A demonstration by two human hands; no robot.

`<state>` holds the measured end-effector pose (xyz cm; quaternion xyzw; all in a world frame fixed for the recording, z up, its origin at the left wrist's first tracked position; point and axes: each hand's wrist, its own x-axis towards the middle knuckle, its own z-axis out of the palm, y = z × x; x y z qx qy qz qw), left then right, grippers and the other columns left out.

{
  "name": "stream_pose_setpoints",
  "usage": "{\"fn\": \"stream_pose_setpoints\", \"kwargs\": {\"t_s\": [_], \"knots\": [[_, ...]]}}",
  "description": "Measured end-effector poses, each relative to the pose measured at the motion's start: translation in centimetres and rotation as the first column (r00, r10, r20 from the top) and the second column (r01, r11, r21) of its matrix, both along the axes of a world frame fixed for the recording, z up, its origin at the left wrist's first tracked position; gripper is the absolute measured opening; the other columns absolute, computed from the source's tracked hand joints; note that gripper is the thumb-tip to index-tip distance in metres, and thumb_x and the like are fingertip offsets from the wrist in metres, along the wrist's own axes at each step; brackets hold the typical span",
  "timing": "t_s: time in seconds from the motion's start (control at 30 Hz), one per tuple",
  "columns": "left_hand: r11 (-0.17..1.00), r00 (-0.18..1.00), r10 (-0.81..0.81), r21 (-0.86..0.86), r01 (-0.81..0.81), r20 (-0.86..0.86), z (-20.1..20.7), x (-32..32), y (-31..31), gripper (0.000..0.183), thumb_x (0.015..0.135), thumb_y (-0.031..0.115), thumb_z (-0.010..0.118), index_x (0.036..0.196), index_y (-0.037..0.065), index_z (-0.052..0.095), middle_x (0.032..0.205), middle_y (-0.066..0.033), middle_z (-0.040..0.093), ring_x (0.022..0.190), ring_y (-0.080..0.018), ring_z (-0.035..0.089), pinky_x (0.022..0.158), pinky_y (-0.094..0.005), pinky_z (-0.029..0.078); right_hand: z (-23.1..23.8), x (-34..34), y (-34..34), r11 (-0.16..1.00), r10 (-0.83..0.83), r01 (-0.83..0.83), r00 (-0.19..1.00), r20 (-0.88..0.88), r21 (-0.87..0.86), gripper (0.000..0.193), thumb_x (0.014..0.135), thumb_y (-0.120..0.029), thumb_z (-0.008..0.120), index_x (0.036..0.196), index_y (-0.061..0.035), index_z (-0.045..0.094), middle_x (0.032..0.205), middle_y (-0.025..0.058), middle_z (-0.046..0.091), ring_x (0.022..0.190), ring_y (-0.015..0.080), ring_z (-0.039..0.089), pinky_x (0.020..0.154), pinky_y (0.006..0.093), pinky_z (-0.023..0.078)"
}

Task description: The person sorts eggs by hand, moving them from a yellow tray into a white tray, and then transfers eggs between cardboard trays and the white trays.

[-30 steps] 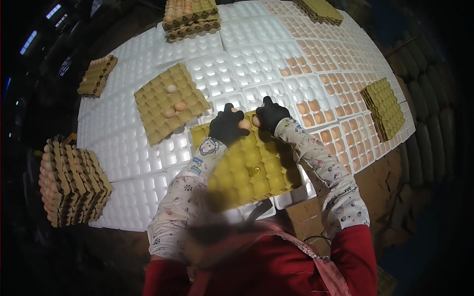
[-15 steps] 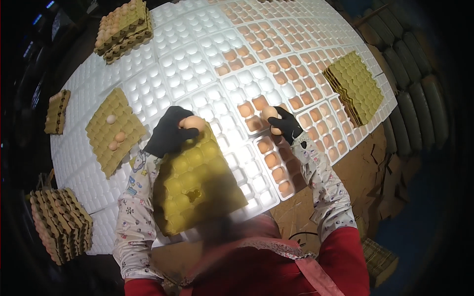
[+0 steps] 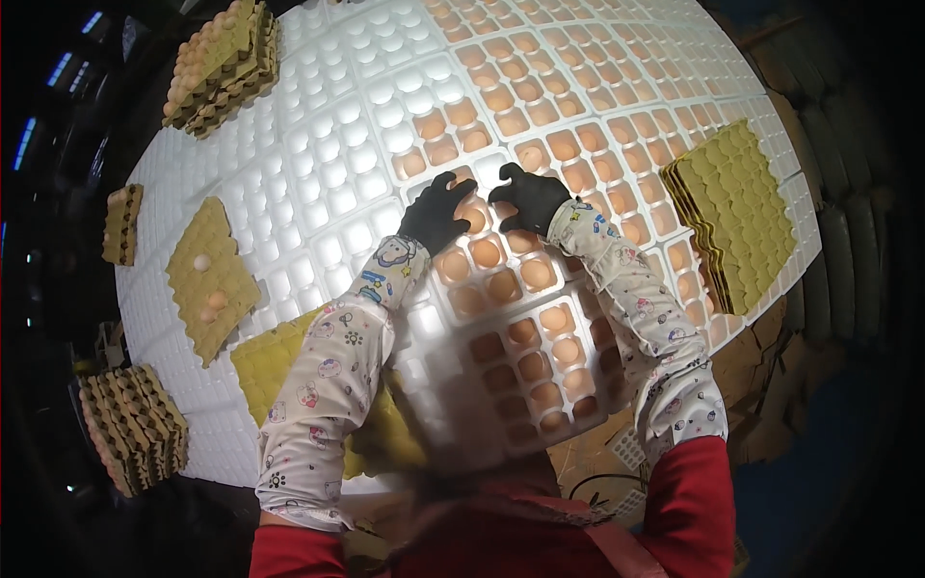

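Your left hand (image 3: 434, 216) and right hand (image 3: 536, 200), fingers parted and curved, face each other near the white tray's (image 3: 490, 170) far edge, the egg (image 3: 475, 218) between them lying just right of your nearer left.

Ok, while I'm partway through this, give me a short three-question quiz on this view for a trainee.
1. True or false: the left hand and the right hand are both closed into fists.

2. How many eggs lie in the single brown tray, up and to the left of the yellow tray?
A) one
B) three
C) six

3. What crosses in front of the yellow tray?

Key:
1. False; both are open above a white tray that holds eggs.
2. B.
3. The left sleeve.
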<state>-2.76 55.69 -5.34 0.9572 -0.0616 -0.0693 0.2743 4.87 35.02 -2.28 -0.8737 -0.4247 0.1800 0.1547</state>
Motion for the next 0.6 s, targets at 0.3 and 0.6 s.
{"fn": "stream_pose_setpoints", "kwargs": {"t_s": [0.3, 0.6], "knots": [[0.97, 0.933, 0.233, -0.137, -0.202, 0.273, 7.5, -12.3, 4.5, 0.047, 0.08, 0.011, 0.065, 0.125, 0.009, 0.051, 0.123, -0.0127, 0.052, 0.113, -0.029, 0.052, 0.094, -0.0352, 0.044, -4.3, -3.2, 4.9, 0.712, -0.357, 0.408, 0.911, -0.206, 0.572, 0.025, 0.077, -0.028, 0.067, 0.093, -0.0091, 0.065, 0.102, 0.0119, 0.056, 0.089, 0.0287, 0.059, 0.077, 0.0392, 0.048], [0.082, 0.117, 0.97, 0.167, -0.983, 0.214, 2.2, -57.0, 18.3, 0.025, 0.087, 0.017, 0.057, 0.107, 0.001, 0.057, 0.079, -0.0045, 0.06, 0.068, -0.0193, 0.058, 0.06, -0.0344, 0.048, -0.7, -31.6, 7.8, 0.924, 0.134, 0.106, 0.809, -0.572, 0.367, 0.053, 0.084, -0.05, 0.054, 0.116, -0.0074, 0.055, 0.092, 0.0185, 0.063, 0.08, 0.0306, 0.062, 0.072, 0.0411, 0.051]]}}
